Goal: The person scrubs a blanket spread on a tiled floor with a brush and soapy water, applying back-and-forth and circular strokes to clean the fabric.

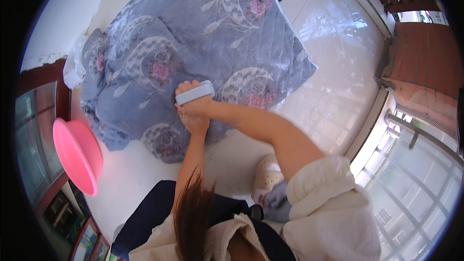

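Observation:
A blue-grey quilt (203,50) with crescent and pink flower prints lies spread and rumpled on the floor before me. My right hand (198,104) is at a light grey looped handle (195,93), seemingly that of a scrubbing brush. The handle crosses over the hand, with fingertips showing beyond it. Whatever is under the handle is hidden. Close against the right hand, on its near side, is my left hand (193,120), its fingers mostly covered. Both hands are over the quilt's near middle part.
At left, a pink plastic basin (81,156) stands tilted on its side near a red-framed glass door (40,105). Wet, shiny floor tiles (333,36) lie to the right. A mesh-covered railing (417,130) borders the right side. My beige clog (268,174) is on the floor near the quilt.

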The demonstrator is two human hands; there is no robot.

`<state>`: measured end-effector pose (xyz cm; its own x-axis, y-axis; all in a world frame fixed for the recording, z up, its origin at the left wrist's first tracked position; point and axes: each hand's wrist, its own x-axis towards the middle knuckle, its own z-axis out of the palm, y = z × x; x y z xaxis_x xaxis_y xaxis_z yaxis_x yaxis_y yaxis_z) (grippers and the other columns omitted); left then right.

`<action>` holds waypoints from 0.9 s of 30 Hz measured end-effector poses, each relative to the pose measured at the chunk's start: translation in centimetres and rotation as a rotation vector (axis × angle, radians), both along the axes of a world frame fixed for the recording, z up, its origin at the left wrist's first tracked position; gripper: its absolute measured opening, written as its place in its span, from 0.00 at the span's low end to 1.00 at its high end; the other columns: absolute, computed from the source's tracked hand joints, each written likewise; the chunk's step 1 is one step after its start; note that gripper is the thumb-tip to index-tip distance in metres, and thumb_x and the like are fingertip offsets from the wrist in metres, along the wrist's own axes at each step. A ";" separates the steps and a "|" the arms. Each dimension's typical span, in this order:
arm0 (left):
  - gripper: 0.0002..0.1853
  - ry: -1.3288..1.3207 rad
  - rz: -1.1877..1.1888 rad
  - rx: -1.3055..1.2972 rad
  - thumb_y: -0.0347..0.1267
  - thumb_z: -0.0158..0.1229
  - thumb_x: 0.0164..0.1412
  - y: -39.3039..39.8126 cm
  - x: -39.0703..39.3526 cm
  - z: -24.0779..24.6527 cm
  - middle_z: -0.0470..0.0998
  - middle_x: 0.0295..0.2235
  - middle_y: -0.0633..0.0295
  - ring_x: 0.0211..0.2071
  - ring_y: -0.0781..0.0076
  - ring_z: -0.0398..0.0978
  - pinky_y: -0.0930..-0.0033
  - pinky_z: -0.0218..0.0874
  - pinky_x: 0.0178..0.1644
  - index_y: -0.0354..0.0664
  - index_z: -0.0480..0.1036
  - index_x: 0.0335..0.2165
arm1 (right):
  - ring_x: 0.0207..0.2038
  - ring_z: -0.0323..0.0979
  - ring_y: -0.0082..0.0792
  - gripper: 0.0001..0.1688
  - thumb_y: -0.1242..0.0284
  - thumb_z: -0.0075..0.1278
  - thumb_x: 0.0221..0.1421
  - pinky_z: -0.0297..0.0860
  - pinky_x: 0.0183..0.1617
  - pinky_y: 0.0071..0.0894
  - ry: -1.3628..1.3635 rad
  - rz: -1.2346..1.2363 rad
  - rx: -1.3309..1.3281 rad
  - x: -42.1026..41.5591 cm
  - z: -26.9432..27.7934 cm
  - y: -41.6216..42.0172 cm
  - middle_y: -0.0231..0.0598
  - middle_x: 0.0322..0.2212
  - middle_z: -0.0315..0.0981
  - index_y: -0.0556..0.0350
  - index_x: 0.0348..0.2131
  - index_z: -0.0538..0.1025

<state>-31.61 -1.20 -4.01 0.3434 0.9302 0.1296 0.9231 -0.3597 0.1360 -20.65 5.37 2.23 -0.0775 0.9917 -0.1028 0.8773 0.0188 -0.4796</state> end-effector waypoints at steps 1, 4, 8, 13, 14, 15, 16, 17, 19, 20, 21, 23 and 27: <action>0.29 0.000 -0.023 0.051 0.38 0.42 0.52 0.6 -1.0 -0.2 0.53 0.54 0.52 0.56 0.60 0.49 0.56 0.41 0.55 0.37 0.54 0.52 | 0.30 0.70 0.46 0.16 0.60 0.49 0.31 0.64 0.32 0.48 0.015 0.093 0.070 2.5 -0.3 1.3 0.45 0.23 0.71 0.52 0.21 0.75; 0.29 -0.075 0.027 -0.008 0.38 0.42 0.51 0.5 0.6 2.4 0.53 0.54 0.52 0.56 0.60 0.49 0.57 0.41 0.56 0.34 0.54 0.51 | 0.26 0.69 0.41 0.15 0.60 0.49 0.36 0.64 0.30 0.44 0.028 -0.144 0.019 15.0 -1.8 1.9 0.42 0.24 0.71 0.51 0.23 0.74; 0.31 -0.026 0.032 0.003 0.38 0.43 0.51 0.7 1.2 2.2 0.51 0.55 0.52 0.57 0.59 0.48 0.57 0.40 0.56 0.32 0.53 0.51 | 0.24 0.67 0.34 0.14 0.61 0.44 0.45 0.65 0.22 0.33 -0.148 -0.537 -0.013 21.8 -0.5 0.1 0.43 0.26 0.67 0.53 0.25 0.70; 0.31 0.013 0.065 -0.080 0.41 0.43 0.53 -2.5 -0.7 1.4 0.48 0.56 0.52 0.57 0.57 0.46 0.52 0.39 0.56 0.38 0.51 0.53 | 0.36 0.64 0.44 0.25 0.58 0.49 0.31 0.57 0.41 0.59 -0.110 -0.002 0.012 3.1 -7.4 -8.8 0.43 0.31 0.66 0.51 0.32 0.69; 0.31 0.077 0.083 -0.094 0.41 0.43 0.53 -3.3 -1.5 1.5 0.47 0.56 0.52 0.57 0.56 0.46 0.51 0.39 0.56 0.40 0.51 0.53 | 0.35 0.64 0.43 0.23 0.59 0.49 0.30 0.58 0.39 0.57 -0.230 0.020 0.019 4.2 -7.7 -8.4 0.42 0.30 0.65 0.51 0.30 0.69; 0.31 0.060 0.069 -0.056 0.41 0.43 0.53 -3.2 -1.7 1.7 0.47 0.56 0.51 0.57 0.56 0.46 0.50 0.39 0.55 0.41 0.51 0.54 | 0.33 0.64 0.43 0.22 0.60 0.48 0.30 0.59 0.38 0.54 -0.351 0.039 0.026 6.5 -7.9 -7.9 0.42 0.28 0.65 0.50 0.28 0.68; 0.31 0.046 0.042 -0.048 0.41 0.43 0.54 -3.7 -2.4 1.5 0.47 0.56 0.51 0.57 0.55 0.45 0.49 0.40 0.55 0.41 0.50 0.54 | 0.32 0.65 0.44 0.17 0.62 0.47 0.33 0.60 0.37 0.54 -0.259 0.019 0.238 11.7 -7.1 -8.2 0.43 0.26 0.66 0.51 0.26 0.70; 0.30 0.039 0.007 -0.039 0.41 0.42 0.54 -4.1 -3.0 2.0 0.47 0.56 0.51 0.57 0.54 0.45 0.48 0.40 0.55 0.42 0.50 0.54 | 0.30 0.66 0.45 0.14 0.64 0.45 0.36 0.61 0.36 0.53 -0.175 0.008 0.456 17.0 -5.6 -8.4 0.43 0.23 0.68 0.52 0.24 0.71; 0.31 0.081 0.018 -0.038 0.42 0.42 0.54 -4.1 -1.8 2.7 0.46 0.56 0.51 0.57 0.53 0.45 0.48 0.40 0.55 0.42 0.50 0.54 | 0.31 0.66 0.43 0.14 0.66 0.51 0.32 0.61 0.38 0.45 -0.183 -0.446 0.092 23.6 0.1 -7.9 0.41 0.24 0.68 0.51 0.24 0.71; 0.31 0.099 0.027 -0.037 0.42 0.42 0.54 -4.1 -1.2 3.0 0.45 0.56 0.51 0.57 0.52 0.45 0.49 0.40 0.55 0.42 0.49 0.54 | 0.32 0.65 0.42 0.16 0.66 0.53 0.30 0.60 0.39 0.41 -0.380 -0.650 0.135 24.3 0.8 -7.7 0.40 0.25 0.67 0.50 0.25 0.70; 0.32 0.104 0.026 -0.039 0.42 0.41 0.54 -4.1 -1.0 2.7 0.44 0.57 0.51 0.57 0.52 0.44 0.49 0.40 0.55 0.42 0.48 0.54 | 0.33 0.65 0.41 0.16 0.65 0.53 0.30 0.59 0.39 0.40 -0.152 -0.658 0.208 23.2 -0.2 -7.9 0.40 0.25 0.66 0.50 0.25 0.70; 0.32 0.088 0.031 -0.038 0.42 0.41 0.54 -4.2 -1.0 2.1 0.44 0.57 0.51 0.57 0.52 0.43 0.49 0.39 0.55 0.41 0.48 0.54 | 0.32 0.64 0.40 0.15 0.63 0.51 0.31 0.59 0.38 0.42 0.013 -0.498 0.362 17.2 -3.6 -8.3 0.39 0.25 0.66 0.50 0.23 0.70; 0.31 0.077 0.024 -0.044 0.42 0.40 0.55 -4.7 -1.9 1.7 0.43 0.57 0.50 0.58 0.52 0.41 0.49 0.37 0.56 0.40 0.47 0.55 | 0.28 0.66 0.39 0.11 0.63 0.47 0.35 0.61 0.31 0.44 -0.176 0.029 0.294 10.2 -1.3 -10.0 0.37 0.21 0.68 0.49 0.19 0.71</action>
